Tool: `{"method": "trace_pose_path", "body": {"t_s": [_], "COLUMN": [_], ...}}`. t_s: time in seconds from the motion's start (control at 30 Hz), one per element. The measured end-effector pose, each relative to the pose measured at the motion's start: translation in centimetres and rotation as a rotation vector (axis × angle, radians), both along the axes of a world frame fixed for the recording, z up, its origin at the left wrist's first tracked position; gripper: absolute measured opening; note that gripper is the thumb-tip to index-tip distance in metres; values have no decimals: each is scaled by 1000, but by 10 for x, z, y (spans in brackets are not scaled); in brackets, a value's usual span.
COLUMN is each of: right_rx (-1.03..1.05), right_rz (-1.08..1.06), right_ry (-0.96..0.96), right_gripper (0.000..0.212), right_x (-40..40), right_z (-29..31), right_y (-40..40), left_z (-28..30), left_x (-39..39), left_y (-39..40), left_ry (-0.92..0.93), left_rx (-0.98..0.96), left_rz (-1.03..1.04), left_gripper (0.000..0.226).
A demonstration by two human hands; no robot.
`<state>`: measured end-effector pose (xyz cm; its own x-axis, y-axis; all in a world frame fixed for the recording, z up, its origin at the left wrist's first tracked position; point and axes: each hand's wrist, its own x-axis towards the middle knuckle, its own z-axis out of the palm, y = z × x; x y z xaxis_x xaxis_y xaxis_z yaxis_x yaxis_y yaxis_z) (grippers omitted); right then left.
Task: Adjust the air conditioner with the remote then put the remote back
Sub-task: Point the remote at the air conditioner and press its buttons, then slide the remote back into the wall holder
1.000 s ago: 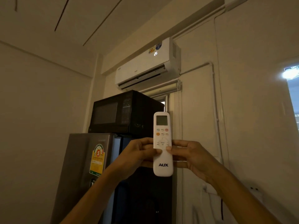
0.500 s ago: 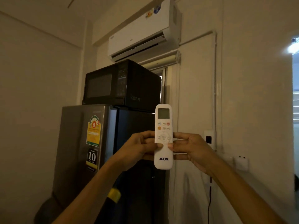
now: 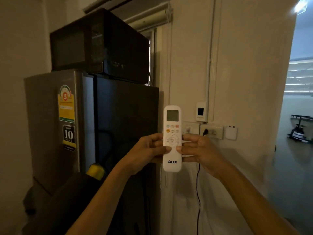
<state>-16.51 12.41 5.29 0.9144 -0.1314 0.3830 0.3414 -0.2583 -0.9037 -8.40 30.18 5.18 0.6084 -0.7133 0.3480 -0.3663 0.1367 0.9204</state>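
Two hands grasp one white remote [image 3: 172, 139], upright at centre: left hand [image 3: 147, 152] and right hand [image 3: 198, 150] clasp its sides, thumbs on its face. "AUX" is printed near its base. Left stands a fridge [image 3: 50, 124] with stickers reading "5" and "10", microwave [image 3: 99, 45] on top. Wall sockets [image 3: 211, 131] lie right, behind.

Remote [image 3: 172, 156] smooth white plastic; fridge [image 3: 50, 133] brushed metal.
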Motion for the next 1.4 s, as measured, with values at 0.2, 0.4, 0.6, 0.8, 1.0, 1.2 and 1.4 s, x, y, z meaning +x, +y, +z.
{"method": "trace_pose_path", "body": {"t_s": [0.2, 0.4, 0.6, 0.8, 1.0, 1.2, 1.4], "right_rx": [33, 61, 70, 83, 60, 84, 41], "right_rz": [-87, -167, -214, -248, -328, -428, -513], "right_ry": [54, 84, 27, -4, -76, -91, -143], "right_gripper": [48, 48, 42, 37, 32, 38, 45], "right_x": [17, 43, 63, 83, 93, 100, 108], "right_z": [-35, -54, -38, -21, -8, 0, 7], "right_y": [-53, -135, -233, -321, -389, -426, -435], "left_z": [-35, -57, -68, -74, -89, -111, -123], "left_x": [26, 60, 94, 124, 124, 114, 129], "left_y": [-62, -150, -248, -354, -438, -492, -522], "left_ry": [29, 28, 45, 82, -165, -415, -507], "left_rx": [47, 60, 14, -14, -89, -162, -177], "left_rz": [-2, 28, 69, 61, 229, 388, 522], "left_gripper": [42, 31, 32, 31, 50, 67, 78]}}
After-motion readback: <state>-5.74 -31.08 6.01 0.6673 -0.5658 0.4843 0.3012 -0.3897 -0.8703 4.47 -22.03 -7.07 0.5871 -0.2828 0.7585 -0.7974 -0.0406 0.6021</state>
